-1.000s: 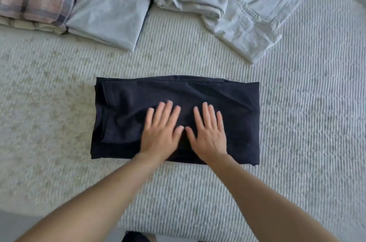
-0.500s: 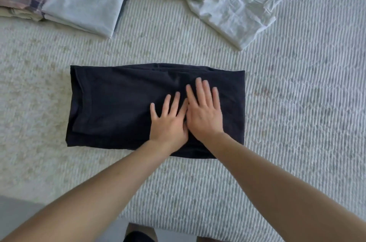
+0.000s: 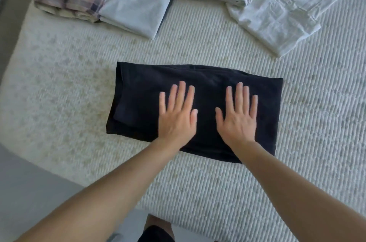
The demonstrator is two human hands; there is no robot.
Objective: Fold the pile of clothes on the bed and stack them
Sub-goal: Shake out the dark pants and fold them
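Fingers (image 3: 181, 93) straight and spread, gripping nothing: left hand (image 3: 176, 117) and right hand (image 3: 237, 117) press flat on the folded black garment (image 3: 138, 91) mid-bed (image 3: 79, 83), likely smoothing creases before stacking near the folded pile (image 3: 126, 4).

A single head-worn wide-angle view looks steeply down, from close above, onto the bed (image 3: 198, 44).
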